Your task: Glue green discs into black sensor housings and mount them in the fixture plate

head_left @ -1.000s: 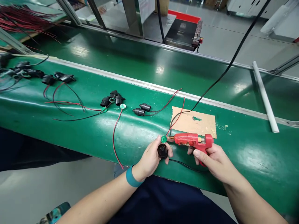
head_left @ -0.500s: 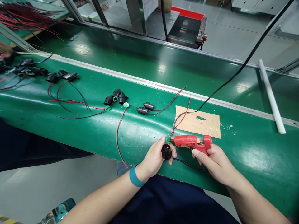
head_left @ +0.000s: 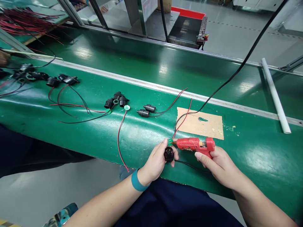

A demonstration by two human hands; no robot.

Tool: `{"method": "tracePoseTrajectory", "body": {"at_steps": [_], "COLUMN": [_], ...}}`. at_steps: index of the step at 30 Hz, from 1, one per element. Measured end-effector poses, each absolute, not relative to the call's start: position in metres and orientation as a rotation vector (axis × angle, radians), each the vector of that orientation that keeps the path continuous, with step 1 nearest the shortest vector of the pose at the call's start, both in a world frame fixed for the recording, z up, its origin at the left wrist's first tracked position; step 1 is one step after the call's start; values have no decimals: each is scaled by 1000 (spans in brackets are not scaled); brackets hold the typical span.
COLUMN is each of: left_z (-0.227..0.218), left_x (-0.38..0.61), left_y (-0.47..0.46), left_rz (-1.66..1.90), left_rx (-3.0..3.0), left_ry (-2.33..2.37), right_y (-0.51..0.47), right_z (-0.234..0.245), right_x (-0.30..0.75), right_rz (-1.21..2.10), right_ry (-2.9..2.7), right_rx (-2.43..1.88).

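My left hand (head_left: 157,162) is closed around a round black housing (head_left: 169,154) at the near edge of the green belt (head_left: 94,132). Its thumb and forefinger pinch a small green circuit disc (head_left: 169,142) with a red and a black wire. In my right hand (head_left: 216,165) is a red hot-glue gun (head_left: 195,145), gripped by the handle with the index finger along the trigger. The nozzle touches the green disc. The gun's black cable (head_left: 236,71) runs up and away to the right.
A piece of brown cardboard (head_left: 201,126) lies just beyond the gun. Several black housings with red and black wires (head_left: 117,101) lie along the belt to the left. A white tube (head_left: 274,94) rests at the right. Another person's hand (head_left: 3,58) shows at the far left.
Hands, housing and glue gun keep the same pose with the nozzle at the green disc. The view has shifted slightly.
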State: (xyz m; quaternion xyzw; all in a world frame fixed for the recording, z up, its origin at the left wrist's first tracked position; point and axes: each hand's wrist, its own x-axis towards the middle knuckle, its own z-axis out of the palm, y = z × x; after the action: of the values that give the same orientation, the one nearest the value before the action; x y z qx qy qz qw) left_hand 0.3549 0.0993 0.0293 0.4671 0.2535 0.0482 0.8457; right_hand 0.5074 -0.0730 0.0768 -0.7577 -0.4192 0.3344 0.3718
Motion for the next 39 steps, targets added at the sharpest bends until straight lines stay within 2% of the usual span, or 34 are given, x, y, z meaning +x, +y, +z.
{"method": "tracePoseTrajectory", "body": {"at_steps": [27,39], "left_z": [27,21], "left_x": [354,352], "left_y": [95,92], "left_rz": [183,178], "left_rx": [936,968], "left_ry": [554,617], "right_y": [-69,-62], "right_z": [87,89], "right_x": [503,499], "right_rz": [760,865], "right_ry": [-1217,-1230], "right_rx": [-1945,-1860]}}
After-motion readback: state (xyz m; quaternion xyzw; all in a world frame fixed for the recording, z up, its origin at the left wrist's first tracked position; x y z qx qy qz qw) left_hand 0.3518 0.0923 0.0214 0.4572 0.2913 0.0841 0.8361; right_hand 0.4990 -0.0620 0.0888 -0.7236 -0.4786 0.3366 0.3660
